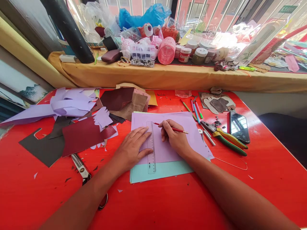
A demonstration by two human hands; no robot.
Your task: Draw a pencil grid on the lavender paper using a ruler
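Note:
A clear ruler lies upright in view on a sheet of purple paper, its lower end over a light green sheet beneath. My left hand is spread flat, with fingertips and thumb pressing on the ruler's left side. In my right hand is a red pencil, gripped between thumb and fingers. The pencil's tip points left, close to the ruler's right edge near its top. Whether the tip touches the paper I cannot tell.
Scissors lie partly under my left forearm. Leather scraps and purple paper cuttings are heaped at the left. Pliers, a phone and several pens lie at the right. Jars line the windowsill.

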